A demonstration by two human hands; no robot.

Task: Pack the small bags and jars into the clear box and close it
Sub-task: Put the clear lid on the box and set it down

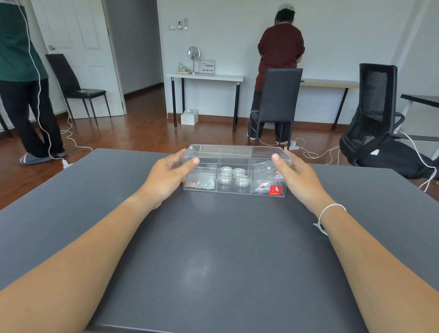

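The clear box [234,179] sits at the far middle of my dark grey table [206,257], jars [232,176] in its centre compartment, small bags [266,178] either side. My left hand [169,176] and right hand [297,179] grip the lid [238,152] by its ends. Wood floor [137,131] and black chairs [277,102] lie beyond.

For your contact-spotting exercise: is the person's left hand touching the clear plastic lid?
Touching. The head view shows the left hand with its thumb tip on the left end of the clear plastic lid.
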